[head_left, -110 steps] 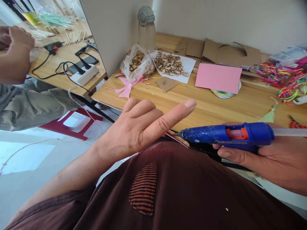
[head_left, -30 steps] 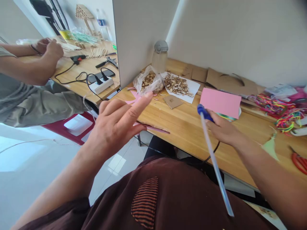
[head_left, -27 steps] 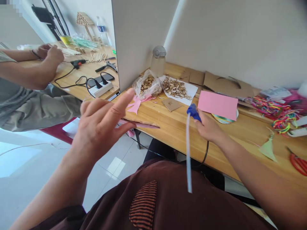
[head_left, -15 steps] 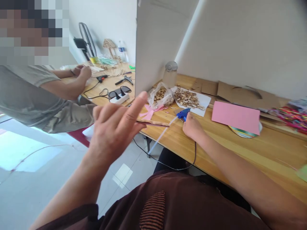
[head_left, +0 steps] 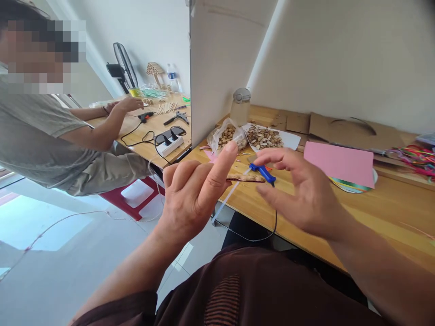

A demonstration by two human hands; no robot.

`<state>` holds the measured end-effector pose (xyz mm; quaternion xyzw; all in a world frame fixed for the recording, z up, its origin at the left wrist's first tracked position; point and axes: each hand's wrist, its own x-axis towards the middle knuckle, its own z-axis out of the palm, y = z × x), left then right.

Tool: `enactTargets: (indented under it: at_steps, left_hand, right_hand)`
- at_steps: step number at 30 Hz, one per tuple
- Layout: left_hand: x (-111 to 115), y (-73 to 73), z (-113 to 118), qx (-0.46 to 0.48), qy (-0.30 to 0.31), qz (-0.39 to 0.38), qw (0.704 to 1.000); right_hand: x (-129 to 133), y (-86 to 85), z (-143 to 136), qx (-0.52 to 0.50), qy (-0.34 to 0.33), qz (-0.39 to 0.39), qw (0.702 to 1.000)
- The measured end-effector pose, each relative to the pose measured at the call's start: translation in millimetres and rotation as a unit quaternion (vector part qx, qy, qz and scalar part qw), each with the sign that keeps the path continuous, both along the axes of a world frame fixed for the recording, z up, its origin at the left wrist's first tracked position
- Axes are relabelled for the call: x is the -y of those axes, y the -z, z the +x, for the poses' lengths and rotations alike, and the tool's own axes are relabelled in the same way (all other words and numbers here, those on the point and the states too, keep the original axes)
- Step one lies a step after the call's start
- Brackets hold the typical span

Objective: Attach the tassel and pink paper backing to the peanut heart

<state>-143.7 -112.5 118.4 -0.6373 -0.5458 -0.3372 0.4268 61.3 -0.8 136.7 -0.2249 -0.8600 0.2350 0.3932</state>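
My left hand (head_left: pixel 190 199) pinches a thin flat piece with a bumpy tan top (head_left: pixel 247 178), held nearly edge-on above the table's front edge. Its index finger points up and hides the piece's near end. My right hand (head_left: pixel 301 194) holds nothing; thumb and fingers are apart, just beyond the piece's right end. Behind the piece, a blue glue gun (head_left: pixel 266 174) rests on the table, with a long whitish glue stick (head_left: pixel 227 202) jutting past the front edge. Farther back are a plastic bag of peanuts (head_left: pixel 228 133) and a heap of shells (head_left: pixel 264 137) on white paper (head_left: pixel 291 142).
Pink paper (head_left: pixel 340 164) and cardboard (head_left: pixel 346 129) lie at the right. A lidded clear container (head_left: pixel 240 108) stands by the upright divider (head_left: pixel 220 59). The glue gun's cord (head_left: pixel 276 215) hangs over the front edge. At the left, a person sits at another table with a power strip (head_left: pixel 171 147).
My right hand has let go of the glue gun, which now lies on the table, and has opened toward the piece. My left hand has moved right with the flat piece.
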Motion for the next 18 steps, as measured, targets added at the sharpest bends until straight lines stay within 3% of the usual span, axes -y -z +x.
enactTargets:
  at_steps: [4, 11, 18]
  left_hand:
    - [-6.1, 0.9, 12.1, 0.004, 0.007, 0.021, 1.000]
    - [-12.1, 4.7, 21.3, 0.028, 0.028, 0.029, 0.999]
    - [-14.8, 8.9, 18.8, -0.021, 0.018, 0.062, 0.998]
  right_hand:
    - [20.5, 2.7, -10.7, -0.038, 0.026, 0.082, 0.996]
    - [15.2, 9.5, -12.3, -0.059, 0.041, 0.065, 0.995]
    - [18.4, 5.3, -13.0, -0.036, 0.059, -0.001, 0.998]
